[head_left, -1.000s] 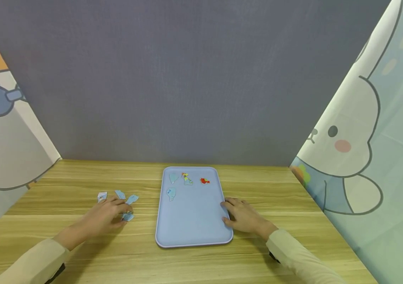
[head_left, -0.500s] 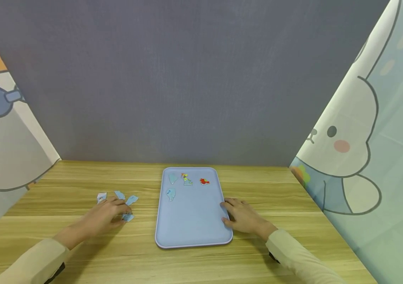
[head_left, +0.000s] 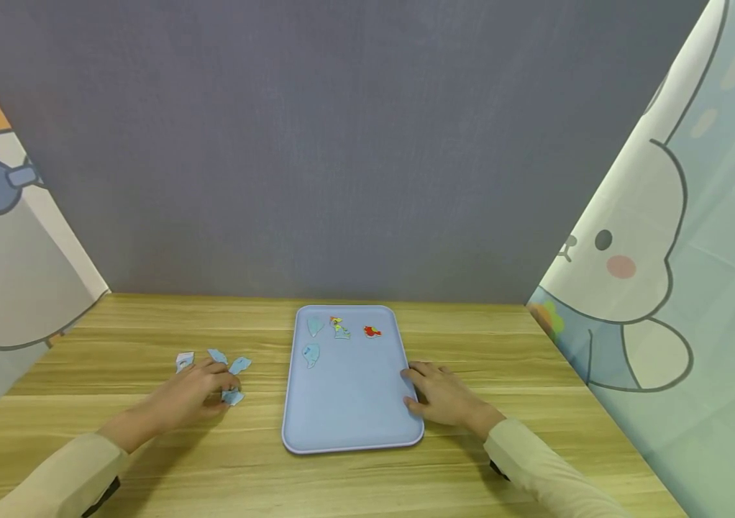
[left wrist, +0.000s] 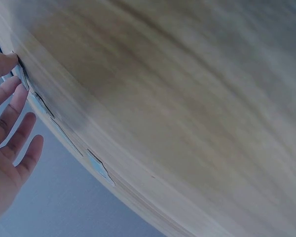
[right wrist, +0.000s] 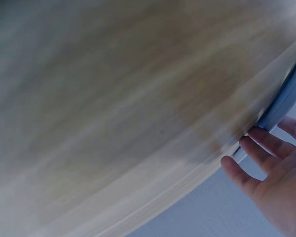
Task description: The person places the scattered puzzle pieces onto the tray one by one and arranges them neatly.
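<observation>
My left hand (head_left: 189,388) is low over the wooden table, its thumb and fingertips beside a light-blue puzzle piece (head_left: 233,397). In the left wrist view, the thumb and index finger come close to that piece (left wrist: 20,74), and the other fingers are spread loosely. More light-blue pieces, such as one puzzle piece (head_left: 240,365), lie just beyond the fingers. At the right side of a pale blue tray (head_left: 354,403), my right hand (head_left: 445,394) rests with its fingertips on the rim. The tray carries a red puzzle piece (head_left: 372,332), a yellow-and-blue piece (head_left: 340,328) and two light-blue pieces.
A grey partition (head_left: 316,158) rises behind the table (head_left: 264,475). Cloth panels with cartoon drawings stand on both sides, including a white rabbit (head_left: 633,216) at the right. Bare wood lies between the loose pieces and the tray.
</observation>
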### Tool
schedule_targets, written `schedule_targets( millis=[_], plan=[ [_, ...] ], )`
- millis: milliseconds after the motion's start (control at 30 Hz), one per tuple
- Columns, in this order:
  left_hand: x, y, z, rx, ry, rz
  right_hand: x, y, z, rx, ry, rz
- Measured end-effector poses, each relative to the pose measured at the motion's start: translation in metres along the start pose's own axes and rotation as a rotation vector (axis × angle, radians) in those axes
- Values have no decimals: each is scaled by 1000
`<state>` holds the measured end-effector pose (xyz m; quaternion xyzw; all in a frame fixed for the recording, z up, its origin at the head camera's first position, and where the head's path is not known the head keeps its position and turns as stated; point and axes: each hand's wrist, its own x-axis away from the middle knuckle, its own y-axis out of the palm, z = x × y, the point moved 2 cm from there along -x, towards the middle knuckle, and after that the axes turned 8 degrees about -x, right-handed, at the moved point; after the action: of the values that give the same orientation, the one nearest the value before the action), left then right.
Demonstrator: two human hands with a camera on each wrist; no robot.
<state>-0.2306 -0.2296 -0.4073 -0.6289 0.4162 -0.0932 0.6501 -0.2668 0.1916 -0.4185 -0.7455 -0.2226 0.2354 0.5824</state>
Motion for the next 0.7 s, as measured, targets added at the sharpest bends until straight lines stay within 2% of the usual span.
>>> schedule_targets(
  millis=[400, 567, 700],
  plan=[
    [-3, -4, 0, 34, -39, -44, 0, 1, 0, -1, -3, 3],
    [-7, -5, 1, 31, -46, -33, 0, 1, 0, -1, -1, 7],
    [-12, -6, 4, 33, -62, -59, 0, 1, 0, -13, 4, 5]
  ],
)
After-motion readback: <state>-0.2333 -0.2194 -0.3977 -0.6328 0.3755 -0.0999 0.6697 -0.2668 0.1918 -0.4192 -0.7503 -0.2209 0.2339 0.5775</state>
